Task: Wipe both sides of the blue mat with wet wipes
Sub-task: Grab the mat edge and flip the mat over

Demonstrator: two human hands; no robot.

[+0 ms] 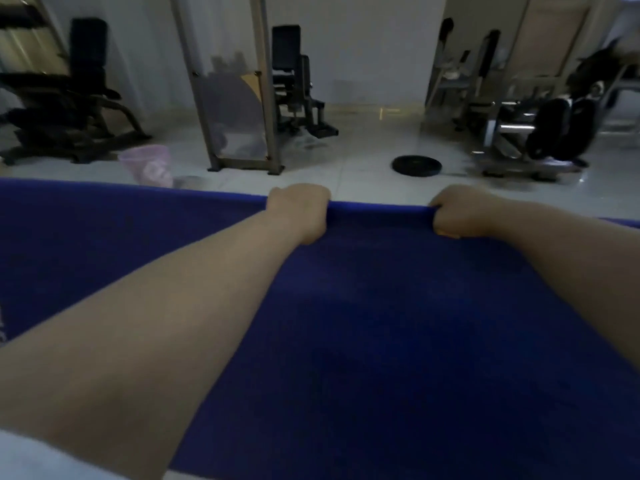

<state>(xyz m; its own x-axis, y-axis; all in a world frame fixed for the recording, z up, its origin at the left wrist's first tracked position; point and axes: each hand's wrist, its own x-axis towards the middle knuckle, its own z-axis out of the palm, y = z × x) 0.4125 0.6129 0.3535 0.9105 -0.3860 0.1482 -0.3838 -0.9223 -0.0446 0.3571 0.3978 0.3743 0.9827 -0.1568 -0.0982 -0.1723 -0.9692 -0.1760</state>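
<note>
I am gripping the far edge of the blue mat (381, 323) with my left hand (299, 211) and right hand (462, 211), fingers curled tight around it. Probably flipping it; no wipe visible, so fetching one comes next.

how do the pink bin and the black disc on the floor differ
The pink bin stands tall and open-topped; the black disc lies flat and low. The bin is pale and see-through, the disc dark and solid. The bin's lower part is hidden behind the mat; the disc shows whole. The bin sits to the left, the disc to the right. Both rest on the tiled floor beyond the mat.
</note>
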